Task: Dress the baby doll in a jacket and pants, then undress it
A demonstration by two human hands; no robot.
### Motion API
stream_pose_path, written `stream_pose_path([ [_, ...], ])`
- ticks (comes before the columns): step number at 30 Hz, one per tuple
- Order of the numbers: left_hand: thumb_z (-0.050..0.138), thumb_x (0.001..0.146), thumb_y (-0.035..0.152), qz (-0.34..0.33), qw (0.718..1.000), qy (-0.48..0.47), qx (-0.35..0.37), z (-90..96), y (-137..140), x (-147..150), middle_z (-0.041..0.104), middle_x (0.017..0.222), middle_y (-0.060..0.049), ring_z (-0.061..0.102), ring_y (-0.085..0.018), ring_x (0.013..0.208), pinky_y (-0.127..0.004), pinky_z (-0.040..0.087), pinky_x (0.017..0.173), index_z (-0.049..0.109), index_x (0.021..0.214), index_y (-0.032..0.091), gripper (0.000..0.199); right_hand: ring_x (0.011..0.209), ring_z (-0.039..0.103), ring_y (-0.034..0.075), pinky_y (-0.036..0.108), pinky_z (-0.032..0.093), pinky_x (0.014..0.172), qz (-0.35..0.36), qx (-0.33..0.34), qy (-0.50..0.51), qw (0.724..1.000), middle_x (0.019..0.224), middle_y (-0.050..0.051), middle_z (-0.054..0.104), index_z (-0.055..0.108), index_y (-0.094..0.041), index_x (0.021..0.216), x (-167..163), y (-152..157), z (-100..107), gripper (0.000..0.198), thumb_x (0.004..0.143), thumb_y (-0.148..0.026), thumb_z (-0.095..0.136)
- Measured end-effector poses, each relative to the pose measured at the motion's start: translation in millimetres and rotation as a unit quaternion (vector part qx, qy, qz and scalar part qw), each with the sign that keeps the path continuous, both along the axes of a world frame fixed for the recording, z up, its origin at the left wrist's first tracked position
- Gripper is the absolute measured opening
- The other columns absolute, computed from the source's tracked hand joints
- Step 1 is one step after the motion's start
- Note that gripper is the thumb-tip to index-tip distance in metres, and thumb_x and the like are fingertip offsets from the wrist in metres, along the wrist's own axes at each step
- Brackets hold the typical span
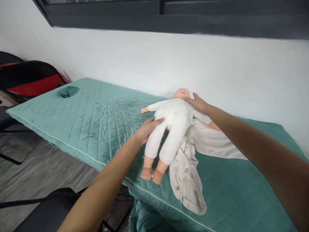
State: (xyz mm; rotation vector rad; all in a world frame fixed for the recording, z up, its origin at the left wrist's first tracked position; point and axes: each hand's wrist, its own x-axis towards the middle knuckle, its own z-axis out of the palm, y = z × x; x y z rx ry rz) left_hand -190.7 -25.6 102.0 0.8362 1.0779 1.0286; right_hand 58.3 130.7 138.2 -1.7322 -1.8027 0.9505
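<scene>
A baby doll [177, 112] in a white cloth suit lies face up, its bare feet pointing towards me and its head near the wall. My left hand [151, 127] grips the doll at the hip and upper thigh, with the thumb on the front of the suit. At the neck and shoulder, my right hand [196, 103] holds the doll, with one finger sticking up; its other fingers are partly hidden. Beneath and to the right of the doll spreads a pale printed cloth [187, 180], crumpled, with one end reaching towards the front edge.
A green quilted cover [108, 109] lies over a long bed with a face hole [68, 91] at its left end. White wall [120, 58] stands behind it. Black and red chairs [36, 80] are at the left, and a dark chair [48, 209] stands near the front.
</scene>
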Motion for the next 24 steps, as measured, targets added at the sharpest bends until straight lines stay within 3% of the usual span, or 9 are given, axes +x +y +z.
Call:
stream_pose_path([
  [5, 0.077, 0.074, 0.054, 0.013, 0.999, 0.044, 0.025, -15.6, 26, -69, 0.076, 0.088, -0.01, 0.072, -0.028, 0.082, -0.044, 0.059, 0.073, 0.069, 0.103, 0.016, 0.047, 0.136, 0.051, 0.039, 0.051, 0.045, 0.112, 0.034, 0.006, 0.05, 0.998, 0.156, 0.026, 0.039, 0.014, -0.006, 0.16, -72, 36, -18, 0.12, 0.075, -0.068, 0.071],
  [10, 0.076, 0.07, 0.059, 0.062, 0.989, 0.113, 0.067, -24.9, 47, -101, 0.073, 0.073, -0.008, 0.072, -0.03, 0.089, -0.045, 0.058, 0.079, 0.067, 0.083, 0.019, 0.043, 0.131, 0.055, 0.036, 0.047, 0.048, 0.109, 0.089, 0.064, 0.064, 0.992, 0.146, 0.02, 0.053, 0.044, -0.013, 0.146, -128, 66, -39, 0.083, 0.079, -0.053, 0.071],
  [15, 0.066, 0.08, 0.066, -0.015, 0.989, 0.143, 0.042, -45.5, 61, -126, 0.072, 0.073, -0.004, 0.068, -0.024, 0.086, -0.044, 0.057, 0.084, 0.063, 0.085, 0.015, 0.051, 0.128, 0.057, 0.032, 0.046, 0.047, 0.109, 0.166, 0.104, 0.073, 0.978, 0.143, 0.014, 0.058, 0.052, -0.018, 0.139, -129, 77, -55, 0.067, 0.085, -0.057, 0.063],
  [17, 0.067, 0.08, 0.065, 0.032, 0.974, 0.211, 0.08, -49.7, 64, -129, 0.073, 0.081, -0.006, 0.067, -0.026, 0.096, -0.043, 0.054, 0.091, 0.062, 0.09, 0.013, 0.052, 0.119, 0.063, 0.031, 0.046, 0.052, 0.099, 0.159, 0.076, 0.049, 0.983, 0.139, 0.013, 0.061, 0.053, -0.022, 0.136, -106, 78, -61, 0.062, 0.09, -0.064, 0.052],
  [19, 0.072, 0.078, 0.056, 0.14, 0.921, 0.324, 0.165, -46.3, 63, -122, 0.074, 0.099, -0.011, 0.061, -0.031, 0.116, -0.043, 0.048, 0.101, 0.063, 0.097, 0.014, 0.048, 0.107, 0.068, 0.029, 0.043, 0.056, 0.088, 0.104, 0.035, -0.031, 0.993, 0.133, 0.015, 0.064, 0.056, -0.021, 0.13, -71, 75, -69, 0.058, 0.096, -0.065, 0.036],
  [21, 0.069, 0.081, 0.046, 0.192, 0.834, 0.445, 0.265, -37.0, 53, -100, 0.067, 0.124, -0.014, 0.048, -0.034, 0.133, -0.044, 0.039, 0.112, 0.064, 0.108, 0.015, 0.041, 0.1, 0.068, 0.029, 0.041, 0.054, 0.086, 0.072, 0.026, -0.166, 0.983, 0.116, 0.018, 0.07, 0.063, -0.018, 0.113, -27, 66, -76, 0.059, 0.099, -0.062, 0.025],
  [22, 0.063, 0.085, 0.04, 0.166, 0.793, 0.496, 0.312, -31.9, 44, -85, 0.062, 0.135, -0.013, 0.043, -0.034, 0.139, -0.044, 0.035, 0.116, 0.064, 0.116, 0.016, 0.038, 0.1, 0.067, 0.032, 0.044, 0.051, 0.09, 0.063, 0.025, -0.203, 0.977, 0.108, 0.019, 0.072, 0.065, -0.017, 0.103, -4, 59, -79, 0.058, 0.098, -0.062, 0.03],
  [24, 0.048, 0.091, 0.023, 0.006, 0.732, 0.553, 0.398, -25.4, 19, -46, 0.055, 0.145, -0.011, 0.042, -0.032, 0.142, -0.047, 0.031, 0.119, 0.06, 0.13, 0.019, 0.041, 0.102, 0.065, 0.037, 0.048, 0.048, 0.091, 0.042, 0.021, -0.255, 0.966, 0.104, 0.022, 0.071, 0.066, -0.015, 0.094, 43, 41, -82, 0.054, 0.095, -0.062, 0.039],
])
